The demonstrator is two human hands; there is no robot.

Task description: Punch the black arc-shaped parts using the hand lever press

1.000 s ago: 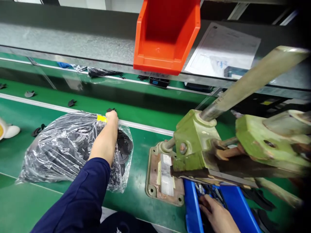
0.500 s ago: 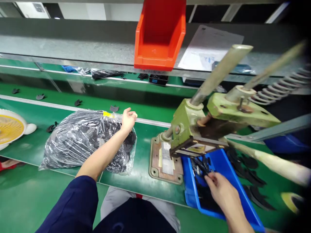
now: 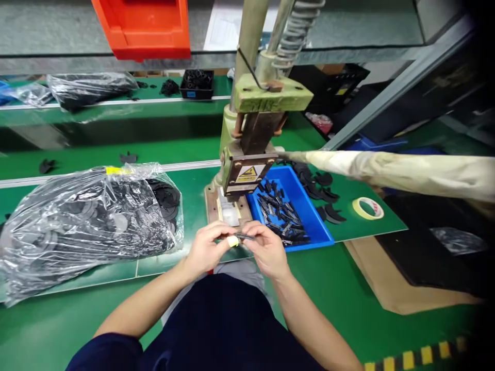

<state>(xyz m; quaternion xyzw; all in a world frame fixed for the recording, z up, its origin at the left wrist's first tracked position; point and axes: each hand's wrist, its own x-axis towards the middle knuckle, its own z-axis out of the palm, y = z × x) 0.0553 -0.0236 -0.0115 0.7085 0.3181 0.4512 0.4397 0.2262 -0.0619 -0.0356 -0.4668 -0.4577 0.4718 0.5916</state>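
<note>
My left hand and my right hand meet just in front of the green hand press, over the near edge of the table. Both pinch a thin dark strip-shaped part between their fingertips. A yellowish cap shows on a left fingertip beside the part. The press's base plate lies directly behind my hands. A blue bin with several small dark parts stands just right of the press.
A clear plastic bag full of black flat pieces lies at the left. The press's long padded lever stretches rightward. Black curved pieces and a tape roll lie right of the bin. An orange bin hangs above.
My left hand left the plastic bag and my right hand came out of the blue bin; both now meet before the press holding a small dark part. The view swung right.
</note>
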